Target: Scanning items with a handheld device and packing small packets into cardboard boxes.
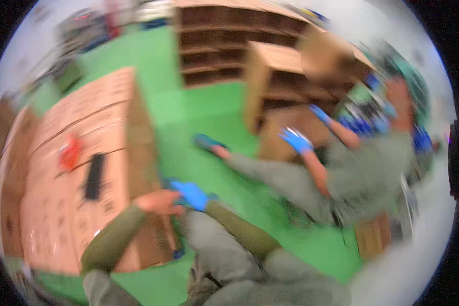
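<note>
My bare left hand (160,202) meets my right hand (189,195) above my lap, beside the right edge of a large carton stack. A bright blue glove covers my right hand. The hands appear to touch, but motion blur smears the fingers, and I cannot tell whether either grips something. On the cartons (51,204), left of my hands, lie a black flat rectangular thing (94,176) and a crumpled orange-red thing (70,153), perhaps a plastic bag.
A person (362,168) in grey-green clothes and blue gloves sits at the right, hands over an open brown carton (290,127). Brown shelves (214,35) stand behind. A small carton (370,238) rests on the green floor (163,112) at lower right.
</note>
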The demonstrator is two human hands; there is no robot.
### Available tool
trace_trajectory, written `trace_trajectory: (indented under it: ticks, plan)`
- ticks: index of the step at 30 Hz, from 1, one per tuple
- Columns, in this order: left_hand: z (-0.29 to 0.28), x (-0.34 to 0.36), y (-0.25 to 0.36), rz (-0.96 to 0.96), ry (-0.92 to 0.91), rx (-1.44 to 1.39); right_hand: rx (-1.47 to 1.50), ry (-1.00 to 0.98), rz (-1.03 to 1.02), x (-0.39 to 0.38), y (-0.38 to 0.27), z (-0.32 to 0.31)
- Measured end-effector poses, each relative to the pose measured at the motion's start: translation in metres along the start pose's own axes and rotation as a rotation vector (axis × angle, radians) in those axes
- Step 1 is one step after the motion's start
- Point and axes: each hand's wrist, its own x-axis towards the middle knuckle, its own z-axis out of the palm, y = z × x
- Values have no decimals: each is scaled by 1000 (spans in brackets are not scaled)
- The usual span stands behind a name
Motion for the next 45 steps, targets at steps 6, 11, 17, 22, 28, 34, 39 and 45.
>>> trace_trajectory:
  ticks: [6,11,17,22,28,34,39,45]
  plan:
    - [-1,82,12,247,7,120,-402,269,-153,-56,68,-61]
    - [2,-5,-11,108,77,24,-316,122,325,-12,-81,-18]
    - [-7,56,8,349,64,73,-414,130,385,-31,-5,-47]
    - [-25,34,34,218,-60,-23,-145,105,505,-39,-86,-60]
    - [-8,40,13,149,-26,-14,-415,8,290,-33,-85,-57]
    - [8,59,-23,266,-28,-73,-266,-10,471,-27,-68,-56]
    - [-10,41,5,206,-33,-93,-499,-23,203,-34,-59,-54]
    - [0,49,-5,293,50,-10,-631,-42,-9,-37,-35,-55]
